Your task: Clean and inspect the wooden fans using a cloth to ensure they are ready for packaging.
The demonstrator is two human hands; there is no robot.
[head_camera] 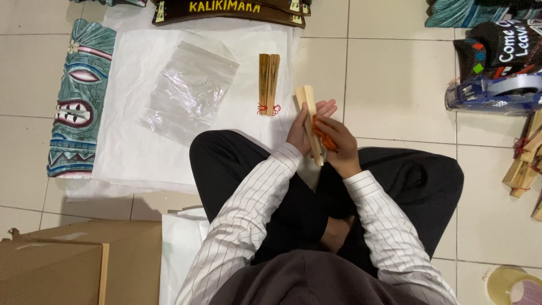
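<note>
I sit cross-legged on a tiled floor. My left hand (305, 125) grips a pale wooden folded fan (309, 107) that points away from me. My right hand (337, 146) pinches an orange-red string (323, 135) against the fan's lower part. Another pair of closed wooden fans (269, 79) with red string at the near end lies on the white paper sheet (135, 141) just beyond my hands.
A clear plastic zip bag (189, 90) lies on the white paper. A turquoise carved mask (79, 96) is at left, a cardboard box (73, 262) near left, a tape dispenser (497, 93) and more wooden fans (525, 161) at right, a tape roll (511, 285) near right.
</note>
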